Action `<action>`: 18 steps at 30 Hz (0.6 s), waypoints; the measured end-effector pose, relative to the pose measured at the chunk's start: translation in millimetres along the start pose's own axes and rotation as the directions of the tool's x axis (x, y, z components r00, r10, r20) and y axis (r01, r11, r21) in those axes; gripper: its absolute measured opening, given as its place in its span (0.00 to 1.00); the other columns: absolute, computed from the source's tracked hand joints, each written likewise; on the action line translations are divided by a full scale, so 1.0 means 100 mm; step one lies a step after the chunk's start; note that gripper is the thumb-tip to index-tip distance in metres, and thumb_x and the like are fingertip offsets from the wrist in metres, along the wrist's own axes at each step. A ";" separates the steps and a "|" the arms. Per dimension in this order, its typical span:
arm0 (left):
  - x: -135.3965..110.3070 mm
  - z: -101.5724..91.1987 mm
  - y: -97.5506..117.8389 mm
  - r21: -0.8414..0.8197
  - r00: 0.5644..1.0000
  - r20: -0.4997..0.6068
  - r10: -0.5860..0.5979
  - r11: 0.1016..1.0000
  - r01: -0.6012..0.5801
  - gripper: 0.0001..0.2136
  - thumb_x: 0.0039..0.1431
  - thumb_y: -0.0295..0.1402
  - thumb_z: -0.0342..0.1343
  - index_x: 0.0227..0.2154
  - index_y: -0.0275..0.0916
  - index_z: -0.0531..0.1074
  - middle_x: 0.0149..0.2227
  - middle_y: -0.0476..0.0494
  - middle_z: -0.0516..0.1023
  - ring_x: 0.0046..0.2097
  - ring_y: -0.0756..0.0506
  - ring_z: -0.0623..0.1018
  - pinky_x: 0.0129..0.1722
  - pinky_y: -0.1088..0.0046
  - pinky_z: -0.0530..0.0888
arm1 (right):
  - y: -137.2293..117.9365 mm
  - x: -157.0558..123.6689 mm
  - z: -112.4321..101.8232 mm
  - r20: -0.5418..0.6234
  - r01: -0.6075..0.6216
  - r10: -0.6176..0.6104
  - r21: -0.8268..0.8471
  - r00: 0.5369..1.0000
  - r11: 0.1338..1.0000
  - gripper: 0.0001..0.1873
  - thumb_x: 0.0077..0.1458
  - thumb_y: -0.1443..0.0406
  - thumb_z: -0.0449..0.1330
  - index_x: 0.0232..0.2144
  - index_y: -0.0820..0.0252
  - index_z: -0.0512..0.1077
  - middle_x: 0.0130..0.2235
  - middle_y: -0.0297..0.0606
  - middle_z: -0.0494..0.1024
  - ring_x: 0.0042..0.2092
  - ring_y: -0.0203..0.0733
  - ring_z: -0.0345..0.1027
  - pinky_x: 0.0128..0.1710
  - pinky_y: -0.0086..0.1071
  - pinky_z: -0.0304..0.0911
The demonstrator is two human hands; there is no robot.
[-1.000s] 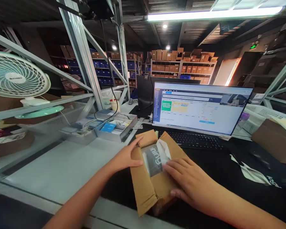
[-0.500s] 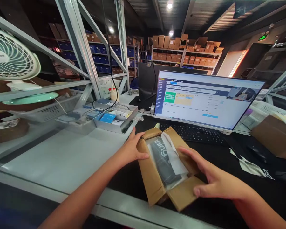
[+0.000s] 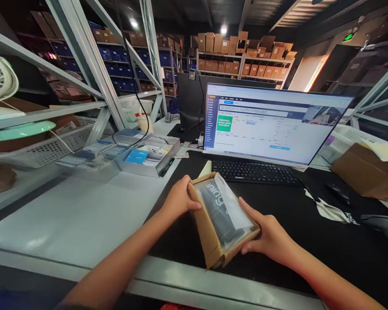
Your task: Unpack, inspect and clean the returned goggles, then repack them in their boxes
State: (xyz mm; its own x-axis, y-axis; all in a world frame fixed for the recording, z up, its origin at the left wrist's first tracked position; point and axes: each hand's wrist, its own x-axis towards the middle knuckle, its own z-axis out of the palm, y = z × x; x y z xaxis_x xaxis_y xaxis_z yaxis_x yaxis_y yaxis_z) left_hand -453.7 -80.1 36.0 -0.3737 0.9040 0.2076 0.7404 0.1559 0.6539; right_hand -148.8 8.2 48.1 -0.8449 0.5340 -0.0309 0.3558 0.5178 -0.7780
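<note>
A small cardboard box [image 3: 204, 230] is tilted above the black desk mat, its top open. Inside lies a dark package in clear plastic [image 3: 218, 211] with pale lettering, and a white sheet of paper [image 3: 234, 202] covers part of it. My left hand [image 3: 180, 199] grips the box's far left corner, thumb over the rim. At the near right corner my right hand [image 3: 267, 237] holds the box between thumb and fingers. The flaps lie down along the outer sides, partly hidden by my hands.
Behind the box are a black keyboard [image 3: 255, 173] and a monitor [image 3: 271, 125]. To the left stands a grey tray [image 3: 158, 170] of cards and papers. A mouse [image 3: 338, 193], a cloth strip [image 3: 330, 212] and a cardboard box [image 3: 365, 172] are on the right.
The box's right and near flaps, spread out before, are now folded down against its sides. My right hand has closed in on the box. The camera view has shifted slightly.
</note>
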 end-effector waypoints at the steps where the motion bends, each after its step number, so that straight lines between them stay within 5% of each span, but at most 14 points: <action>1: 0.01 0.02 0.01 0.009 1.000 -0.015 -0.005 1.000 0.005 0.31 0.31 0.41 0.74 0.30 0.45 0.54 0.30 0.53 0.68 0.35 0.41 0.72 0.34 0.69 0.64 | 0.00 0.00 -0.01 0.002 -0.002 0.002 0.020 1.000 1.000 0.66 0.41 0.52 0.77 0.73 0.55 0.46 0.40 0.32 0.85 0.39 0.52 0.79 0.41 0.40 0.75; 4: 0.01 0.02 0.07 0.027 1.000 -0.029 -0.011 1.000 0.012 0.30 0.32 0.39 0.73 0.30 0.45 0.54 0.30 0.54 0.67 0.35 0.42 0.72 0.34 0.71 0.63 | 0.01 -0.03 -0.13 0.019 0.039 -0.040 0.024 0.999 0.999 0.67 0.41 0.48 0.76 0.73 0.57 0.45 0.50 0.38 0.83 0.46 0.55 0.78 0.47 0.43 0.74; 7: -0.09 -0.03 0.24 0.048 0.998 -0.051 -0.036 0.998 0.039 0.27 0.36 0.40 0.72 0.33 0.44 0.58 0.33 0.51 0.70 0.37 0.41 0.73 0.35 0.69 0.65 | -0.02 -0.06 -0.32 0.074 0.150 -0.151 0.024 0.986 0.988 0.56 0.52 0.43 0.66 0.72 0.58 0.49 0.63 0.48 0.70 0.59 0.59 0.71 0.57 0.48 0.68; 11: -0.35 -0.13 0.56 0.094 0.990 -0.120 -0.078 0.992 0.089 0.26 0.42 0.43 0.70 0.40 0.43 0.64 0.41 0.45 0.73 0.44 0.36 0.75 0.40 0.63 0.70 | -0.19 -0.06 -0.37 -0.026 0.173 -0.184 -0.240 0.983 0.955 0.48 0.56 0.47 0.65 0.70 0.63 0.57 0.69 0.55 0.60 0.66 0.60 0.60 0.64 0.53 0.60; 15: -0.53 -0.18 0.67 0.059 0.989 -0.131 -0.075 0.995 0.084 0.33 0.38 0.43 0.72 0.48 0.44 0.65 0.51 0.40 0.73 0.53 0.33 0.74 0.50 0.55 0.72 | -0.37 0.04 -0.27 -0.150 0.108 -0.178 -0.385 0.973 0.917 0.22 0.66 0.63 0.51 0.59 0.60 0.72 0.55 0.49 0.79 0.50 0.53 0.77 0.51 0.47 0.72; 18: -0.55 -0.19 0.54 -0.008 0.989 -0.125 -0.077 0.997 0.077 0.36 0.39 0.41 0.71 0.52 0.43 0.64 0.57 0.37 0.71 0.57 0.31 0.72 0.57 0.50 0.69 | -0.37 0.11 -0.42 -0.335 0.110 -0.226 -0.332 0.914 0.937 0.20 0.65 0.63 0.47 0.42 0.58 0.80 0.35 0.40 0.83 0.33 0.47 0.77 0.34 0.37 0.71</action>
State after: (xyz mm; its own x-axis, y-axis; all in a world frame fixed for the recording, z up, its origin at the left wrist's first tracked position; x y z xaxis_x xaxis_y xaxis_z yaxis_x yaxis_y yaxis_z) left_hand -403.6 -128.9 73.9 -0.4967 0.8323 0.2461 0.7050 0.2216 0.6737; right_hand -154.0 23.3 102.7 -0.7192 0.5953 0.3583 0.3728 0.7658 -0.5240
